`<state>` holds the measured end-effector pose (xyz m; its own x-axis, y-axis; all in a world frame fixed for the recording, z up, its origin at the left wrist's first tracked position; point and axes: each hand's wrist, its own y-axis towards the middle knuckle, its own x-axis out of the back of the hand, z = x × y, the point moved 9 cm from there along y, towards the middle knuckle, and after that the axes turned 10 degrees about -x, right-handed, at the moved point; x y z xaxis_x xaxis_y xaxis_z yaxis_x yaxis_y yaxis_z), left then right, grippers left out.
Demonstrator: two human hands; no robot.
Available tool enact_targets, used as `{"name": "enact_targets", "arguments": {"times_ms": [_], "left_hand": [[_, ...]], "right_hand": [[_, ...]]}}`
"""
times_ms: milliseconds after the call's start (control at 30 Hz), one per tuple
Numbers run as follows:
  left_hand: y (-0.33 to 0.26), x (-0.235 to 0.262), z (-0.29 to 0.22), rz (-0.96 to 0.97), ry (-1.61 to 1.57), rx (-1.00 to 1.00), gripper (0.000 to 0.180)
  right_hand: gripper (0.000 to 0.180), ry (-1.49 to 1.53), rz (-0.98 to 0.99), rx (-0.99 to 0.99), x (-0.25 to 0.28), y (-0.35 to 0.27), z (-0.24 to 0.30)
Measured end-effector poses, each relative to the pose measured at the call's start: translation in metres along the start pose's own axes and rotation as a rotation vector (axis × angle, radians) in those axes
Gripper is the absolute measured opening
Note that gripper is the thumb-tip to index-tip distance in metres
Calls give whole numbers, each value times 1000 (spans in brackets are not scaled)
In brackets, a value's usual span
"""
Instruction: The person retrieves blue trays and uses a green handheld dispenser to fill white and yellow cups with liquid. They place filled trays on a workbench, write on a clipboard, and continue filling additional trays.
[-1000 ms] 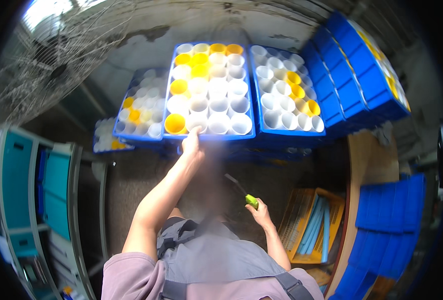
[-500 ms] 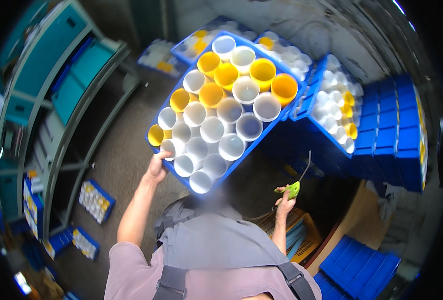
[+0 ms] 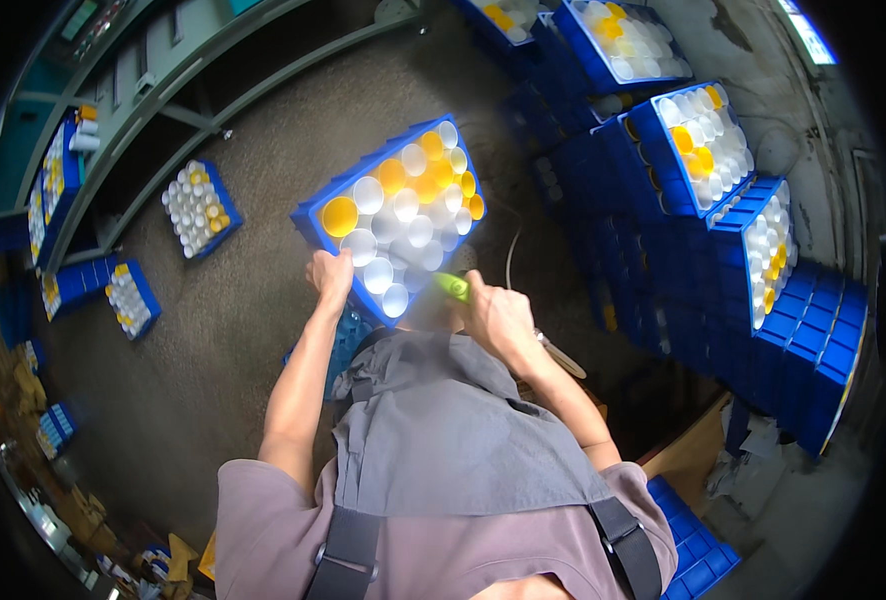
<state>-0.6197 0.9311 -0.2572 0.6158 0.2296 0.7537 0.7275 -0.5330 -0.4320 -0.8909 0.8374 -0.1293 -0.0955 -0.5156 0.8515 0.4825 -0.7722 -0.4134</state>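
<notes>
My left hand (image 3: 331,275) is raised on a nearly straight arm with fingers curled closed in a grip, while my right hand (image 3: 498,318) is fisted, elbow bent outward.

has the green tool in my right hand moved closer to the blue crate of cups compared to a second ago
Yes. The green tool in the right hand has come up to the blue plastic crate; earlier it hung well below.

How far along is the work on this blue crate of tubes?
Looks midway, at a guess. The blue crate is full of white and yellow tubes. The left hand grips its near edge, and the right hand holds a green tool at its corner. More filled crates stand stacked on the right.
</notes>
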Motion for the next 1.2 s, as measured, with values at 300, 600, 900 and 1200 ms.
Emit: {"name": "enact_targets", "arguments": {"times_ms": [300, 600, 900, 1200], "left_hand": [[-60, 8, 77, -36, -75, 52, 55], [-147, -17, 96, -61, -287, 71, 42], [-191, -45, 75, -104, -264, -29, 40], [-209, -51, 51, -107, -39, -13, 40]], "right_hand": [[37, 10, -72, -37, 6, -1, -39], [45, 37, -203, -238, 52, -2, -177], [44, 28, -80, -132, 59, -2, -201], [51, -28, -33, 113, 41, -34, -161]]}}
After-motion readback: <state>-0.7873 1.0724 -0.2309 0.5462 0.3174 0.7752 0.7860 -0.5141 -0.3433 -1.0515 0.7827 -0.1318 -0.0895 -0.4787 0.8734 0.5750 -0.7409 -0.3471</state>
